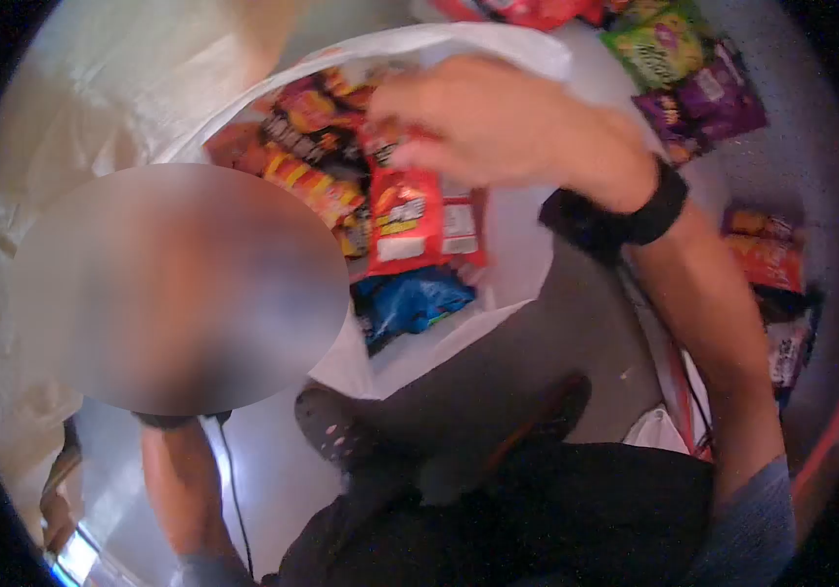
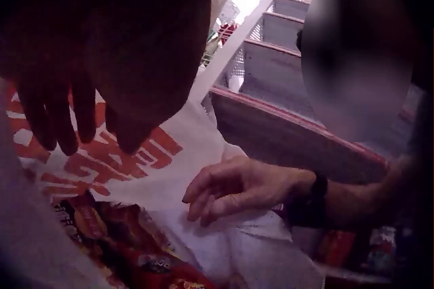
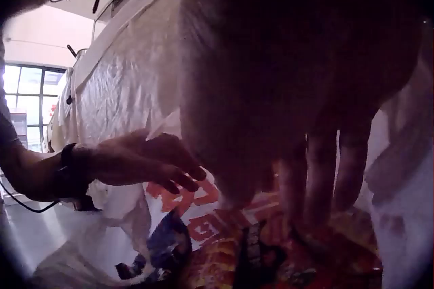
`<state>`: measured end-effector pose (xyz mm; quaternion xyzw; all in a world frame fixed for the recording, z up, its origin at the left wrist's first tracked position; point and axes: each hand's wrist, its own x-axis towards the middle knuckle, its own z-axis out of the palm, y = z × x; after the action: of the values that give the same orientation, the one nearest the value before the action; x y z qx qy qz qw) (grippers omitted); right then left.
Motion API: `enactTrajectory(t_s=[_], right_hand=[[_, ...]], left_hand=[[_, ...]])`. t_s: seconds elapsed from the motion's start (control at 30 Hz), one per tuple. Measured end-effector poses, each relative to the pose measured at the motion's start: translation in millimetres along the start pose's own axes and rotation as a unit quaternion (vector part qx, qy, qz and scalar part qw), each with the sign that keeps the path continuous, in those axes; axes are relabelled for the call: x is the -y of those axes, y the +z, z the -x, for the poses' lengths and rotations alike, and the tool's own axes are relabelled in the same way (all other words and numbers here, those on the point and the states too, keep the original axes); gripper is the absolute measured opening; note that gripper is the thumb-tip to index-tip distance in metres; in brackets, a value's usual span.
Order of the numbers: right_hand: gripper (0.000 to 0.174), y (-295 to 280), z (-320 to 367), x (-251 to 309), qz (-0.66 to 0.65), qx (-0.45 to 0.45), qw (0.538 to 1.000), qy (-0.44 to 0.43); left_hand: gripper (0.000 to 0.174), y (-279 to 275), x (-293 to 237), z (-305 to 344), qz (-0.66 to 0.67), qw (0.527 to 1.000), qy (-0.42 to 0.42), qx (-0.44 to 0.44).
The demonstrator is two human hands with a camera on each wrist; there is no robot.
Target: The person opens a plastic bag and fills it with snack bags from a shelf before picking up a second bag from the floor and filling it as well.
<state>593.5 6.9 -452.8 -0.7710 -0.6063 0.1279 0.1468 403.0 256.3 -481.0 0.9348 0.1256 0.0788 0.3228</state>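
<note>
At the centre of the head view, the red packet [image 1: 403, 220] lies inside the white bag [image 1: 522, 245], just above a blue packet [image 1: 415, 301] in the picture. The heap looks loose, so a nudge could send packets sliding toward the sagging lower edge; the bag's soft rim might also fold inward if a wrist drags on it. The right hand [image 1: 498, 117] reaches over from the right, fingers loosely bent, pinching nothing visible; whether it touches the red packet I cannot tell. At the left of the right wrist view, the left hand [image 3: 152, 160] hangs with fingers extended and slightly spread, apparently empty.
</note>
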Motion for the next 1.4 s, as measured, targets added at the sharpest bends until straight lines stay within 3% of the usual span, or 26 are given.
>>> enactTrajectory(t_s=[0.07, 0.13, 0.2, 0.23, 0.27, 0.3, 0.33, 0.37, 0.43, 0.47, 0.6, 0.67, 0.73, 0.8, 0.83, 0.9, 0.93, 1.0, 1.1, 1.23, 1.33, 1.4], right_hand=[[0.030, 8, 6, 8, 0.005, 0.028, 0.999, -0.014], [0.029, 9, 10, 16, -0.014, 0.020, 0.999, -0.032], [0.027, 5, 12, 24, -0.033, -0.010, 0.998, -0.048], [0.027, 3, 11, 27, -0.050, -0.022, 0.997, -0.053], [0.027, -1, 12, 28, -0.035, -0.015, 0.998, -0.043], [0.026, -2, 14, 31, -0.117, -0.081, 0.988, -0.058], [0.025, -8, 15, 31, -0.199, -0.145, 0.966, -0.076], [0.025, -15, 15, 30, -0.192, -0.141, 0.969, -0.072], [0.025, -29, 17, 27, -0.229, -0.324, 0.916, -0.063], [0.022, -42, 22, 23, -0.261, -0.341, 0.903, 0.004], [0.013, -62, 46, -55, -0.177, -0.513, 0.838, 0.058], [0.024, -76, 83, -95, -0.133, -0.532, 0.821, 0.159], [0.043, -92, 130, -134, 0.087, -0.520, 0.795, 0.299], [0.073, -110, 181, -169, 0.261, -0.435, 0.775, 0.377], [0.073, -118, 204, -183, 0.260, -0.437, 0.774, 0.377], [0.099, -131, 241, -209, 0.400, -0.320, 0.721, 0.468], [0.099, -138, 254, -218, 0.397, -0.320, 0.721, 0.468], [0.120, -144, 271, -232, 0.168, -0.249, 0.756, 0.582], [0.123, -130, 271, -242, 0.263, -0.200, 0.760, 0.559], [0.129, -127, 277, -254, 0.154, -0.207, 0.787, 0.561], [0.125, -122, 284, -263, 0.185, -0.234, 0.796, 0.527], [0.110, -122, 294, -261, 0.205, -0.200, 0.815, 0.503]], left_hand=[[0.044, 11, -20, 13, 0.049, 0.996, 0.075, -0.018], [0.052, 12, -26, 28, -0.015, 0.988, 0.144, 0.048], [0.056, 11, -37, 41, -0.072, 0.975, 0.153, 0.143], [0.056, 12, -44, 46, -0.054, 0.975, 0.166, 0.135], [0.055, 11, -50, 49, -0.034, 0.975, 0.120, 0.186], [0.055, 13, -53, 53, -0.017, 0.968, 0.074, 0.238], [0.055, 13, -56, 55, -0.008, 0.969, 0.081, 0.235], [0.052, 13, -55, 57, -0.003, 0.971, 0.087, 0.223], [0.050, 16, -55, 64, 0.003, 0.975, 0.091, 0.204], [0.049, 17, -54, 67, 0.001, 0.977, 0.099, 0.188], [0.053, 18, -49, 72, 0.000, 0.977, 0.135, 0.166], [0.053, 20, -51, 74, 0.011, 0.979, 0.136, 0.154], [0.054, 24, -53, 78, 0.019, 0.980, 0.136, 0.147], [0.045, 29, -54, 81, 0.041, 0.979, 0.130, 0.152], [0.045, 31, -56, 81, 0.039, 0.979, 0.131, 0.152], [0.043, 34, -61, 82, 0.066, 0.977, 0.149, 0.140], [0.043, 35, -63, 82, 0.064, 0.977, 0.148, 0.140], [0.041, 38, -67, 80, 0.050, 0.976, 0.148, 0.153], [0.039, 45, -72, 79, 0.043, 0.973, 0.164, 0.155], [0.039, 55, -71, 83, 0.052, 0.971, 0.178, 0.152], [0.038, 56, -74, 87, 0.055, 0.972, 0.167, 0.153], [0.037, 56, -74, 88, 0.057, 0.973, 0.167, 0.151]])
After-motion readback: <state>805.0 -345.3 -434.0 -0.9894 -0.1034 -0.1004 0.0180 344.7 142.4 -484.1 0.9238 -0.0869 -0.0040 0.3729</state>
